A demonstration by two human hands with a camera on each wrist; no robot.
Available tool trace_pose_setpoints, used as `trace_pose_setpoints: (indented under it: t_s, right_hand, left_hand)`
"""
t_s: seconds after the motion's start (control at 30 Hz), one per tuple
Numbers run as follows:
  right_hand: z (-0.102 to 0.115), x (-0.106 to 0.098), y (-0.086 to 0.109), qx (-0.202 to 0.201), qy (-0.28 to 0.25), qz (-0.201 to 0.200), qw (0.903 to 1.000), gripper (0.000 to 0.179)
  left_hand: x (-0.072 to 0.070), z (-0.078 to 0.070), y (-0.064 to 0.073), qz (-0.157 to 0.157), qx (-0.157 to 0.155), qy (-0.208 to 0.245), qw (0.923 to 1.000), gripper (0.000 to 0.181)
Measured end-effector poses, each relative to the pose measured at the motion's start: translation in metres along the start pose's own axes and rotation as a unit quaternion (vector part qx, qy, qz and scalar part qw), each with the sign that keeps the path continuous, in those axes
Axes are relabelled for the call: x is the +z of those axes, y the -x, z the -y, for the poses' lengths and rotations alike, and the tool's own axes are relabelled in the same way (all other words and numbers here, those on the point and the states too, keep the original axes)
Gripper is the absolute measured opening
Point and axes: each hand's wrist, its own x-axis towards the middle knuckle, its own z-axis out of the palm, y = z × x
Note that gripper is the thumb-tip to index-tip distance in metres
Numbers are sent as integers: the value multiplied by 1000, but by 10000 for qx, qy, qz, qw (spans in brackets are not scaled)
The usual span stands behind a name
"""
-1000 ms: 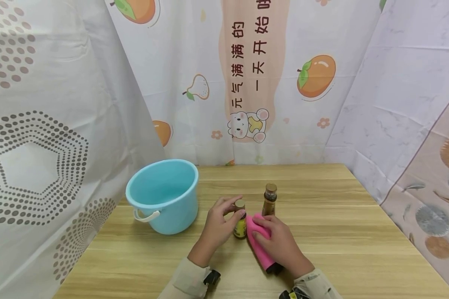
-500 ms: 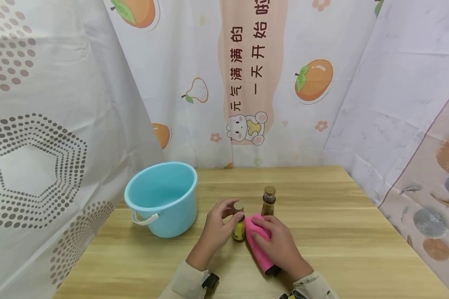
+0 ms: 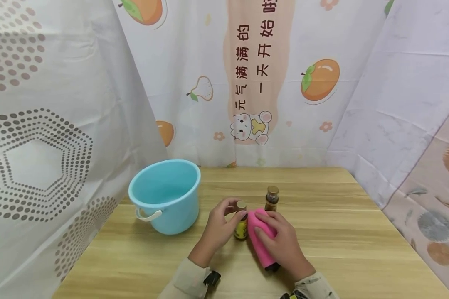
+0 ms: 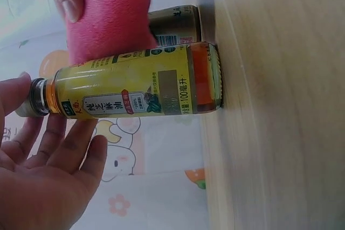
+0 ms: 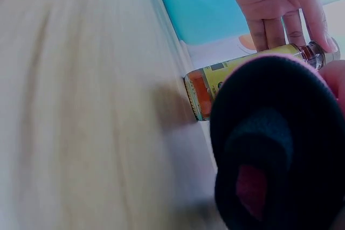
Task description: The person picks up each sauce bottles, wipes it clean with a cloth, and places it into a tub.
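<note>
- A yellow-labelled bottle (image 4: 124, 87) is gripped by fingers of the left hand (image 3: 218, 226).
- Beside it, a pink cloth (image 4: 110, 17) is gripped by those of the right hand (image 3: 282, 241).

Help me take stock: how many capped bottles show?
2: yellow-labelled glass bottle in left hand; gold-capped brown bottle beyond pink fabric roll. More may be hidden.

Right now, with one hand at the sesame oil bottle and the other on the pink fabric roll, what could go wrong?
The left hand holds the sesame oil bottle only near its cap, so a sideways bump low down might tilt it.
The pink fabric roll sits close beside that bottle and could nudge it.
The brown bottle stands unheld just behind the right hand; a forward push might topple it.
</note>
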Motion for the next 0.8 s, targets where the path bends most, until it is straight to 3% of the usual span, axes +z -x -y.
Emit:
trace_pose_setpoints:
  t_s: [0.2, 0.4, 0.8]
  right_hand:
    - [-2, -1, -1, -347, -59, -268, 9990, 42]
    - [0, -1, -2, -532, -143, -399, 9977, 42]
    - [2, -2, 0, 22, -141, 5, 9999, 41]
  left_hand:
    - [0, 0, -2, -94, -36, -421, 9991, 38]
    - [0, 0, -1, -133, -81, -510, 9986, 39]
    - [-1, -1, -1, -191, -109, -503, 9985, 39]
